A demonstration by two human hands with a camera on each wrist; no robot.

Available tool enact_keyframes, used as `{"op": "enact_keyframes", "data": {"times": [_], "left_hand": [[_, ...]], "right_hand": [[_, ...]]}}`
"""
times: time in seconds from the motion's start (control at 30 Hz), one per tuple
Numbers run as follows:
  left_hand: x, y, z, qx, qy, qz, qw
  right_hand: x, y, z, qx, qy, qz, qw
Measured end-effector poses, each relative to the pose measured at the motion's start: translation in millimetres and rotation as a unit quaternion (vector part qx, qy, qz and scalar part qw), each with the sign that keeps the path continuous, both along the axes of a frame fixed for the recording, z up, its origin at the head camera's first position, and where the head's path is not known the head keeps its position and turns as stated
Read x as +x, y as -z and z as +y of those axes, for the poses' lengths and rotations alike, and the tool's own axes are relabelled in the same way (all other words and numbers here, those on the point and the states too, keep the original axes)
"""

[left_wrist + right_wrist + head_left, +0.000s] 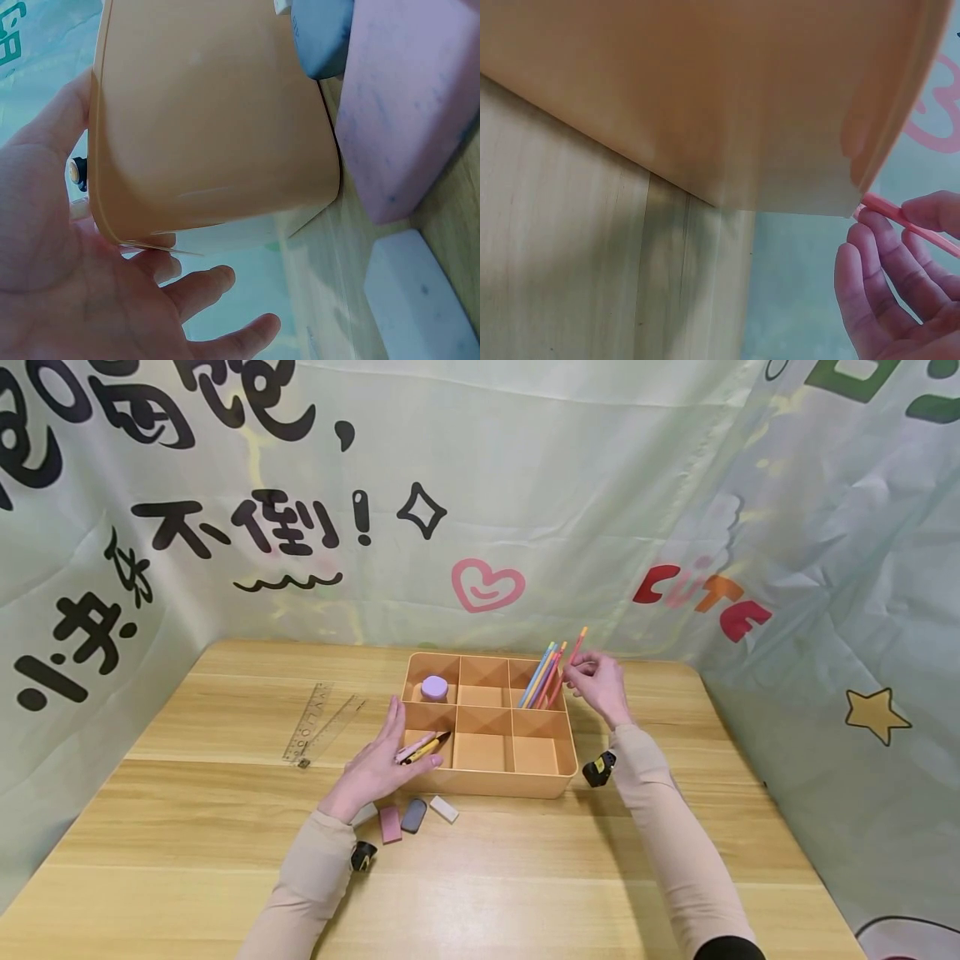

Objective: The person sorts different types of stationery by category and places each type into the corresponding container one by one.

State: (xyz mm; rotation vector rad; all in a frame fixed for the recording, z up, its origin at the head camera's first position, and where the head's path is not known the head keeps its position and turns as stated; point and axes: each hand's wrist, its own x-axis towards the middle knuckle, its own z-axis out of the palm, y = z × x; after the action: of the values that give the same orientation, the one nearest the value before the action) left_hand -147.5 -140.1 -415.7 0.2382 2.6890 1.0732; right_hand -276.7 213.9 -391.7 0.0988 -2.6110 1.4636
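Observation:
My right hand (597,683) pinches a slim red pencil (577,645) between thumb and fingertips, at the back right of the tan organizer box (487,783). The pencil slants over the rim, and in the right wrist view part of the red pencil (885,206) shows under the thumb. Several colored pencils (542,677) lean together in the back right compartment. With fingers spread, my left hand (375,768) rests against the box's left front corner, its thumb over the front rim. Beside that thumb, a yellow-and-black pencil (426,748) and a pink stick (412,747) lie in the front left compartment.
A purple round-topped piece (434,688) stands in the back left compartment. In front of the box lie a pink eraser (390,824), a grey-blue eraser (413,816) and a white eraser (444,809). Left of it are two clear rulers (307,723). A printed cloth (585,510) hangs behind the table.

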Motion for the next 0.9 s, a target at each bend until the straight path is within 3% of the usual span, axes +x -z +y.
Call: {"op": "enact_keyframes", "data": {"times": [0.57, 0.7, 0.9], "left_hand": [[-0.2, 0.7, 0.5, 0.001, 0.001, -0.001, 1.0000], [-0.9, 1.1, 0.5, 0.004, 0.001, -0.004, 1.0000], [-1.4, 1.5, 0.2, 0.011, 0.000, -0.007, 0.9999]], "right_hand": [[5.1, 2.2, 4.8, 0.042, -0.007, -0.024, 0.999], [17.0, 3.0, 5.6, 0.053, -0.019, -0.036, 0.998], [49.5, 7.0, 1.4, 0.088, -0.045, -0.058, 0.993]]}}
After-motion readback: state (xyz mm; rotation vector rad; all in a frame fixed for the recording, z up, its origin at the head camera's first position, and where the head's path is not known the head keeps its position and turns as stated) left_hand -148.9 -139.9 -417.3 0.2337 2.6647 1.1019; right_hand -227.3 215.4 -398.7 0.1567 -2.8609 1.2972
